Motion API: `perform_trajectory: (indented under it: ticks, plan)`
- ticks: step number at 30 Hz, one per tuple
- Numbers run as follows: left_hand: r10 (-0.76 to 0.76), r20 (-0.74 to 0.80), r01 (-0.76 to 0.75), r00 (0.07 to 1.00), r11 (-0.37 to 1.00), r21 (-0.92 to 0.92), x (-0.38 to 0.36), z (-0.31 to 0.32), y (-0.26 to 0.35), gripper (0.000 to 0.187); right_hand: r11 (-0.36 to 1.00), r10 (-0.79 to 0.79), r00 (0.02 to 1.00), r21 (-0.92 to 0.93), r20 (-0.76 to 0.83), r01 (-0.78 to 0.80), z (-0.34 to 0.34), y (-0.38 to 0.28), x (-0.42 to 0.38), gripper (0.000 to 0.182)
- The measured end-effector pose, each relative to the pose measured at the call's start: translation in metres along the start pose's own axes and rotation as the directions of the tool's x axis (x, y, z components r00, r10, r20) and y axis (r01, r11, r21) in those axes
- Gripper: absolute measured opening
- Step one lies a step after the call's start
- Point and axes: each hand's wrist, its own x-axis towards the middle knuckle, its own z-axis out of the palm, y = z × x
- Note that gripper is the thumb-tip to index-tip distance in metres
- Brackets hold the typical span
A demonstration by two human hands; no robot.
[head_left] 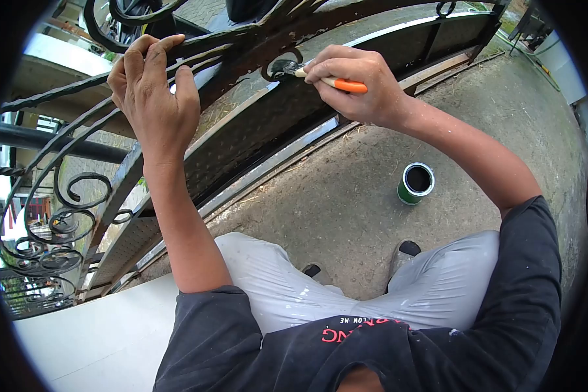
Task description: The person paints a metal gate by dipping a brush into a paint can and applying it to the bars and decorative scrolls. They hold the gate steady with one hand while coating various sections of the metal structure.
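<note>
My right hand [359, 85] is closed round a paintbrush [347, 85] with a pale handle and an orange end. The dark bristles touch a small iron ring [268, 70] below the gate's brown rail [248, 55]. To the left, my left hand [153, 98] is hooked over the black bars [206, 47] of the wrought-iron gate, its thumb held apart. Its fingertips are partly hidden behind the metal. On the concrete below my right arm stands a green paint can [409, 196], uncovered, with black paint inside.
Dark lower panels [255, 137] of the gate run diagonally under both hands. Scrolled ironwork [52, 228] fills the left side. My shod feet [405, 255] are near the can on the concrete floor [346, 189]. A white surface [98, 333] lies at lower left.
</note>
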Motion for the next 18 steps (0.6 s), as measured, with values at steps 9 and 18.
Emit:
perform_trajectory:
  ticks: [9,18]
  plan:
    - [-0.005,0.003,0.005,1.000,1.000,0.011,0.001,-0.001,0.001,0.037,0.997,0.060,0.991,0.061,-0.120,-0.053,-0.004,0.007,-0.002,0.010]
    - [-0.010,0.012,0.010,1.000,1.000,0.012,0.000,-0.002,0.003,0.037,0.969,0.206,0.965,0.171,-0.159,-0.179,0.000,-0.005,-0.007,0.010]
